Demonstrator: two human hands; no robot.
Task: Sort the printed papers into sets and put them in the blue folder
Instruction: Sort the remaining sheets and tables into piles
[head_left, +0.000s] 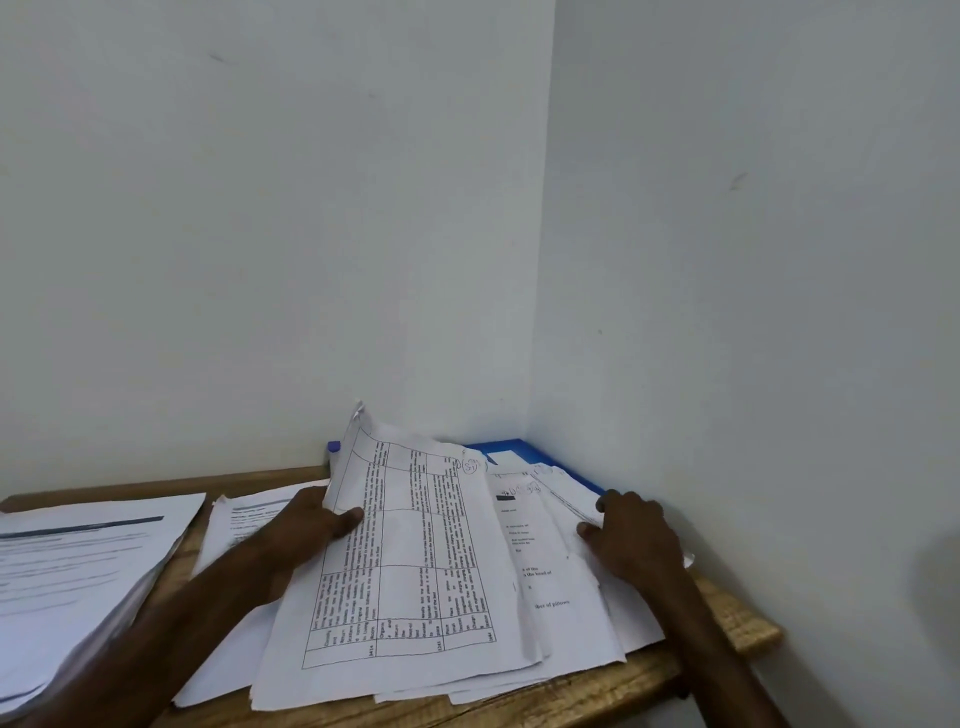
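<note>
Nearest, a thick white paper stack (78, 571) lay left on the wooden table (737, 623), one of three piles. The left hand (306, 525) pinched a white gridded printed sheet (415, 561) by its left edge, long axis pointing at the wall (260, 260); the right hand (631, 535) gripped loose white sheets (561, 582) hiding most of one blue plastic folder (511, 448) in the corner.

wooden table (727, 631), printed papers (415, 571), blue folder (506, 448)

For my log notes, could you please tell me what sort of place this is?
Probably an office or study corner: a wooden table set against bare white walls, stacks of printed papers on it, and a blue folder at the back.
</note>
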